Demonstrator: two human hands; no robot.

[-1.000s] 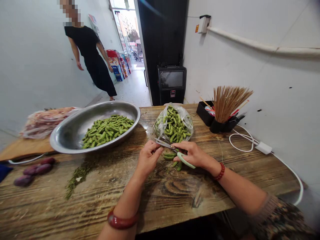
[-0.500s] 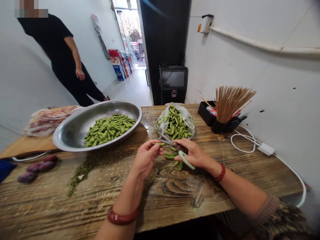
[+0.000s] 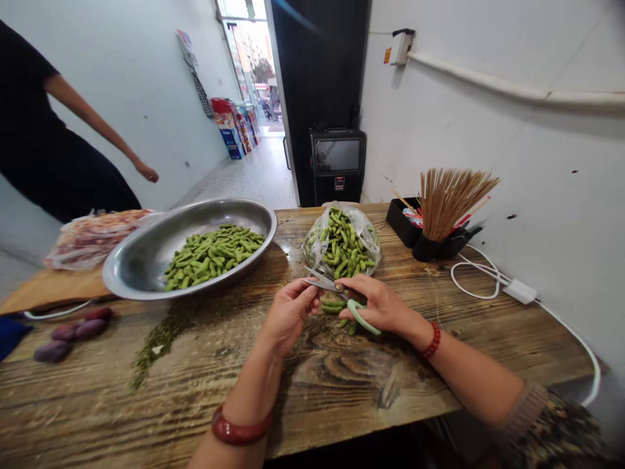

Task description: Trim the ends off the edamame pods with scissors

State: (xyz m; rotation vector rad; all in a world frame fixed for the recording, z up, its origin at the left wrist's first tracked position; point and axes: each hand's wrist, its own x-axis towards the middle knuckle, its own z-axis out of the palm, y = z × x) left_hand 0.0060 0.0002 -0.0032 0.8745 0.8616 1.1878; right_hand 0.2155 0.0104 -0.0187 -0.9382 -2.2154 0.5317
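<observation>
My left hand (image 3: 291,309) is closed in a pinch on a green soybean pod, mostly hidden by the fingers. My right hand (image 3: 378,303) grips scissors (image 3: 362,317) with pale green handles; their blades are parted and reach to my left fingertips. Several loose pods (image 3: 333,305) lie on the wood under the scissors. Just behind them a clear plastic bag (image 3: 319,242) stands open, full of soybean pods (image 3: 344,241). On the left, a wide steel basin (image 3: 141,257) holds a heap of pods (image 3: 215,255).
Trimmed green scraps (image 3: 159,345) and several purple plums (image 3: 91,327) lie at left, near bagged meat (image 3: 100,238) on a wooden board (image 3: 29,286). Skewers (image 3: 446,205) stand at right beside a white cable (image 3: 569,332). A person in black (image 3: 53,140) is beyond the table.
The scissor blades have shifted left, over my left fingertips, and the pod shows less. The person behind the table has moved left, partly out of view.
</observation>
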